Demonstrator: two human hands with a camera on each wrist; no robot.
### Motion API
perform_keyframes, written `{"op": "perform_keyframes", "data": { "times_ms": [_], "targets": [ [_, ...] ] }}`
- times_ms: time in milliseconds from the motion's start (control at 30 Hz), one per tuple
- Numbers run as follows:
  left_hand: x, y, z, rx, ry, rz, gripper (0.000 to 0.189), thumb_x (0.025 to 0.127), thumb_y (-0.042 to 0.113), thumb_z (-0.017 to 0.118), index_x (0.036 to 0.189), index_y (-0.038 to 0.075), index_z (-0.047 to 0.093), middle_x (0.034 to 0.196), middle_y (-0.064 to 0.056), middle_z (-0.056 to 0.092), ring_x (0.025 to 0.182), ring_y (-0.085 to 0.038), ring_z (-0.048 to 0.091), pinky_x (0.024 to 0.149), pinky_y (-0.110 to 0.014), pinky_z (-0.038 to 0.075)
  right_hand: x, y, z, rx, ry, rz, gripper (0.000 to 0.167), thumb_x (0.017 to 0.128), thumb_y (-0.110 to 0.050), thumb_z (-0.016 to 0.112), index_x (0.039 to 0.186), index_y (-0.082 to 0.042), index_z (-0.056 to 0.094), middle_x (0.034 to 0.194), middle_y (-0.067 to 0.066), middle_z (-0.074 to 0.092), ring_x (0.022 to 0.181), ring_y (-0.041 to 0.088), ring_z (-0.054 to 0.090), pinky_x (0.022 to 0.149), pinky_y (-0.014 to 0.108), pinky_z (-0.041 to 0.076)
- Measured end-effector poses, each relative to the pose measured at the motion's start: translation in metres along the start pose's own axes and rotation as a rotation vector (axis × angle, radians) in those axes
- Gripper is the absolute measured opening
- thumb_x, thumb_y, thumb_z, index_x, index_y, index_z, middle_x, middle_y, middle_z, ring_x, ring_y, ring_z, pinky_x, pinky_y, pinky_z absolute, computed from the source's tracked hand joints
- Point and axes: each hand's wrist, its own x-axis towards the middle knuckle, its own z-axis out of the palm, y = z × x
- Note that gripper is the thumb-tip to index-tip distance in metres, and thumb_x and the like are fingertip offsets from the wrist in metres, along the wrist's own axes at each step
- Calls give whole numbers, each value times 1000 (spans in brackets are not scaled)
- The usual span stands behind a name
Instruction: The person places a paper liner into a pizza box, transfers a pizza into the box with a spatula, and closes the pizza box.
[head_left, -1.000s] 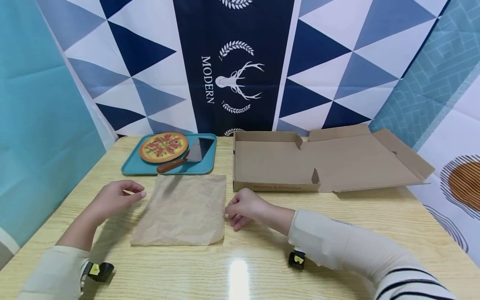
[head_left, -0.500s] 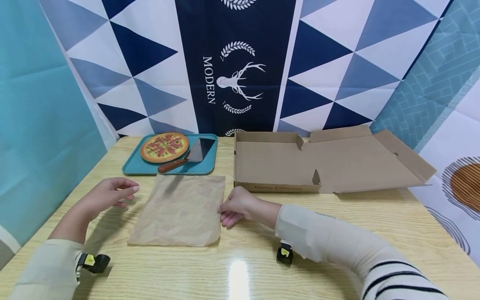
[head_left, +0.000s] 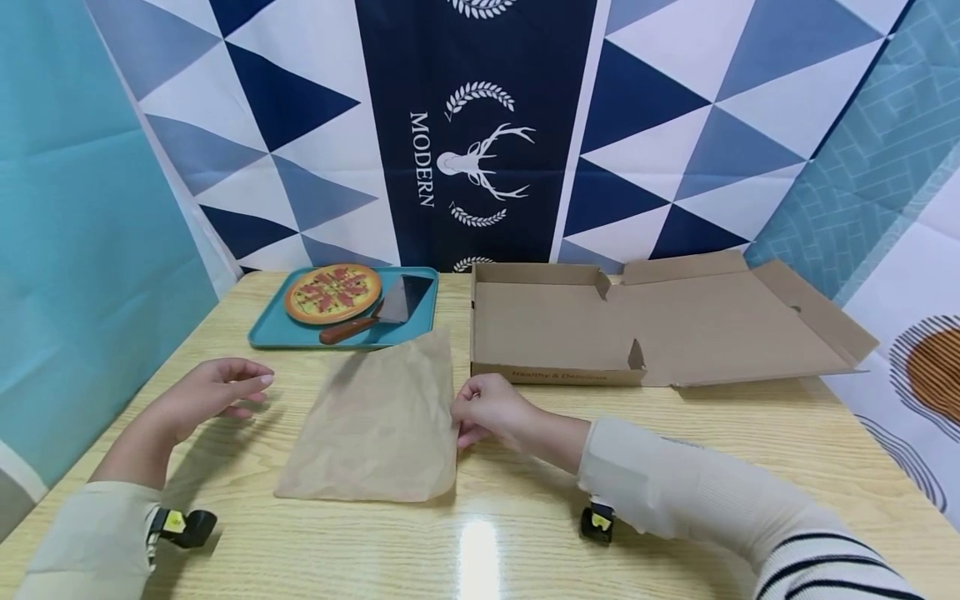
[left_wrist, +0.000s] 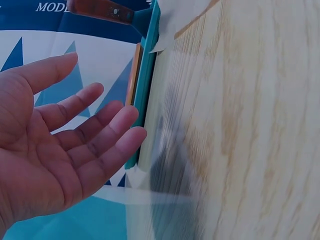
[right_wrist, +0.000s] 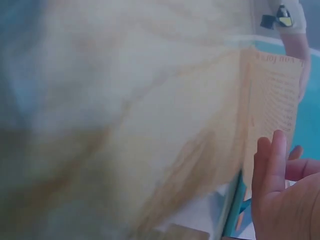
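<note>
My right hand [head_left: 486, 410] pinches the right edge of a sheet of brown paper [head_left: 378, 433] between thumb and fingers. That edge and the far right corner are raised, while the near left corner lies close to the table. In the right wrist view, print shows on the underside of the paper [right_wrist: 272, 95], in front of my right hand [right_wrist: 285, 200]. Left of the sheet, my left hand [head_left: 217, 392] hovers over the table with loosely bent fingers. The left wrist view shows that palm [left_wrist: 60, 145] holding nothing.
Behind the paper, a teal tray [head_left: 272, 335] bears a pizza [head_left: 333, 293] and a wooden-handled spatula [head_left: 397, 304]. An unfolded cardboard pizza box [head_left: 551, 325] stands at the back right, its lid [head_left: 727, 325] spread to the right. A patterned cloth [head_left: 480, 167] hangs behind the table.
My right hand first shifted left to the paper's edge, then pinched it and moved back right, lifting that side. The sheet's far right corner rose. My left hand drew slightly left.
</note>
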Motion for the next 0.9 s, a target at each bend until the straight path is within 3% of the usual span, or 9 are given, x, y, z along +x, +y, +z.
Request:
{"op": "perform_keyframes", "data": {
  "times_ms": [367,533,667,900],
  "targets": [
    [2,14,19,-19,-49,32,52,101,25,55,133,-15,44,115,-21,58,101,-25,61,83,-38,57,-34,-11,-31,6,-66,-114,7,83,9,57,86,4,52,67,6,53,61,17,59,62,29,59],
    [4,24,30,-43,-65,64,51,99,22,58,131,-15,46,120,-25,57,100,-29,63,81,-39,58,-47,-15,-44,32,-61,-130,10,82,10,56,86,3,52,65,3,52,59,15,58,62,28,59],
    [5,31,37,-78,-84,90,51,98,21,61,131,-15,47,126,-29,52,102,-32,64,82,-40,58,-57,-20,-56,55,-42,-134,9,82,7,57,88,2,52,68,4,54,61,14,56,61,28,58],
    [8,43,51,-154,-110,106,50,97,18,62,130,-16,47,123,-28,53,105,-32,62,84,-41,57,-69,-26,-72,72,4,-156,12,83,3,58,92,4,51,83,9,55,68,14,58,62,29,58]
  ]
}}
